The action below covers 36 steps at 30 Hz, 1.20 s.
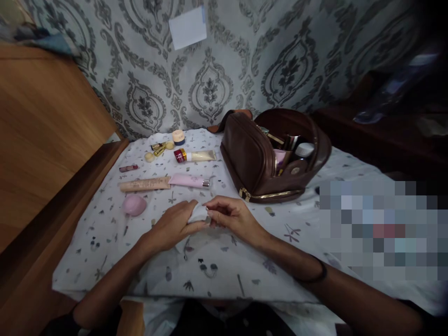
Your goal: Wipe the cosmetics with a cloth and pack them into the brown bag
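Observation:
My left hand (173, 226) and my right hand (233, 217) pinch a small piece of white cloth (199, 213) between them, low on a printed white sheet (217, 266). Nearest my left hand lies a pink makeup sponge (134, 205). Above my hands are a pink tube (191, 181) and a beige tube (145, 185). Farther back lie a cream tube with a red cap (194, 156), a small jar (178, 136) and gold-capped bottles (159, 149). A brown leather cosmetic bag (250, 156) stands open to the right, holding several cosmetics.
A wooden cabinet side (52, 140) runs along the sheet's left edge. Patterned wallpaper (210, 88) with a white note (188, 27) rises behind. Dark furniture (350, 126) stands at the right. A small lipstick tube (128, 168) lies near the left edge. A pixelated patch hides the lower right.

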Each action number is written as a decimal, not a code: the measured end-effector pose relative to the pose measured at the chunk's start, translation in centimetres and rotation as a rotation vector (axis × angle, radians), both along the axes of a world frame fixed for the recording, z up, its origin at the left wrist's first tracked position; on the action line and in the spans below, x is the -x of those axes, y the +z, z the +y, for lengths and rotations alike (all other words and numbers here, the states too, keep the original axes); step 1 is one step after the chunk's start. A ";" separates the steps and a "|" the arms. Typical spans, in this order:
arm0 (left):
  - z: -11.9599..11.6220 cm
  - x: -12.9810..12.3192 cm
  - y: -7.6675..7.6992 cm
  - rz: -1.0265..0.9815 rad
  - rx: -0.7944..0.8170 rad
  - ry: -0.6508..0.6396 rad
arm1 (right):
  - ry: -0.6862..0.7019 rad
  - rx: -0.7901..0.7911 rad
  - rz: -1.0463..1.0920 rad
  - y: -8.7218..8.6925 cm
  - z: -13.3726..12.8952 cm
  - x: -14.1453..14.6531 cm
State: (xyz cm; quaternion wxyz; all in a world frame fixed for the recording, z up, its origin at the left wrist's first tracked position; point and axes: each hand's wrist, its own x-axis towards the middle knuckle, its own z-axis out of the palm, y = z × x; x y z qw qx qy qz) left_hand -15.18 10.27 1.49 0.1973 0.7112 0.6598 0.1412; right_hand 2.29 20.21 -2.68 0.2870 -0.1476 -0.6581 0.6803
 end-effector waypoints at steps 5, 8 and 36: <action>-2.3 1.9 -1.7 0.192 -0.127 -0.022 | -0.062 0.037 -0.044 0.1 0.4 -0.2; -3.9 3.1 -2.1 0.208 -0.158 0.025 | -0.082 0.090 -0.055 0.0 0.6 -0.1; -1.9 1.5 -0.2 0.196 0.010 0.047 | -0.001 0.123 0.005 0.5 0.7 -1.0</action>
